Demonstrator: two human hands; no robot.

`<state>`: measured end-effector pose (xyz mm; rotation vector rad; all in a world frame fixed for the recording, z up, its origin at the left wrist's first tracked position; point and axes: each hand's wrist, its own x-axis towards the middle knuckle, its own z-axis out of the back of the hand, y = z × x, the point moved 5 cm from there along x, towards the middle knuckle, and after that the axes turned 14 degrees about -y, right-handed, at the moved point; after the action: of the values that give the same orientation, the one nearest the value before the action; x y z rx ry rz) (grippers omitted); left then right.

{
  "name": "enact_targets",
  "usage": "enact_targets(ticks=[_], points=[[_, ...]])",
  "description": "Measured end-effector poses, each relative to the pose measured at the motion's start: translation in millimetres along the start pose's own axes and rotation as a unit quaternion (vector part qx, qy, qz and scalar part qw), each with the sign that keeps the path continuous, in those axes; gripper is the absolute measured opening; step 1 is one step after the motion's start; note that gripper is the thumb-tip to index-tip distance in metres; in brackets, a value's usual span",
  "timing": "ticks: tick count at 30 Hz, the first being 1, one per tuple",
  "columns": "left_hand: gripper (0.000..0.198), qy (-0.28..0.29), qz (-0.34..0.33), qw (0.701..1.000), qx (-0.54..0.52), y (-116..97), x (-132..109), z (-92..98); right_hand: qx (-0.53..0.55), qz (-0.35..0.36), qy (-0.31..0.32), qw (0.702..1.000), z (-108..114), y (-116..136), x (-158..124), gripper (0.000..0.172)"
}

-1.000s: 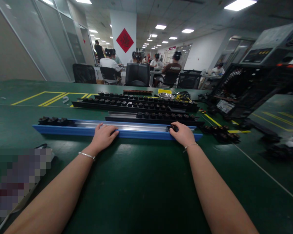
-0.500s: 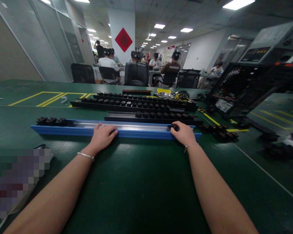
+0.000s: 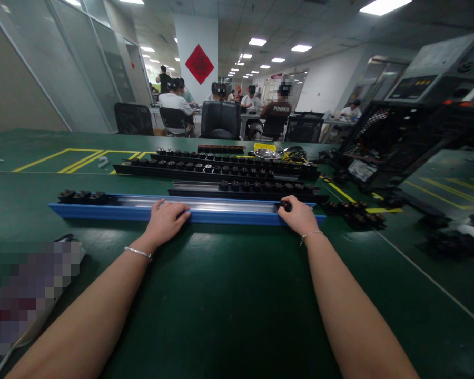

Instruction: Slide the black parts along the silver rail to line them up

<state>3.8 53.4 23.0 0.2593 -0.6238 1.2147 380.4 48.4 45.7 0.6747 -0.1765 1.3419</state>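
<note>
A long blue rail with a silvery inner channel lies crosswise in front of me on the green table. My left hand is closed over its middle, fingers reaching across the near wall into the channel. Near the rail's right end my right hand grips a small black socket-like block, partly hidden by the fingers, in the channel. At the left end sit three black blocks of similar look.
Behind the blue rail lie several black rails lined with black blocks. Loose black parts are heaped to the right. A metal dish, cables and an open machine casing stand farther back. People sit at distant desks.
My right hand and the black block have shifted very slightly to the right along the rail. My left hand stays in place on the rail.
</note>
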Motion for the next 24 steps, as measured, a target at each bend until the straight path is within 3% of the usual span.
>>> enact_targets(ticks=[7, 24], points=[[0.034, -0.006, 0.004, 1.000, -0.009, 1, 0, -0.7, -0.016, 0.056, -0.036, 0.998, 1, -1, 1, 0.030], [0.035, -0.008, -0.001, 1.000, -0.003, 1, 0, -0.7, -0.003, 0.019, -0.033, 0.999, 3, -18, 4, 0.033]])
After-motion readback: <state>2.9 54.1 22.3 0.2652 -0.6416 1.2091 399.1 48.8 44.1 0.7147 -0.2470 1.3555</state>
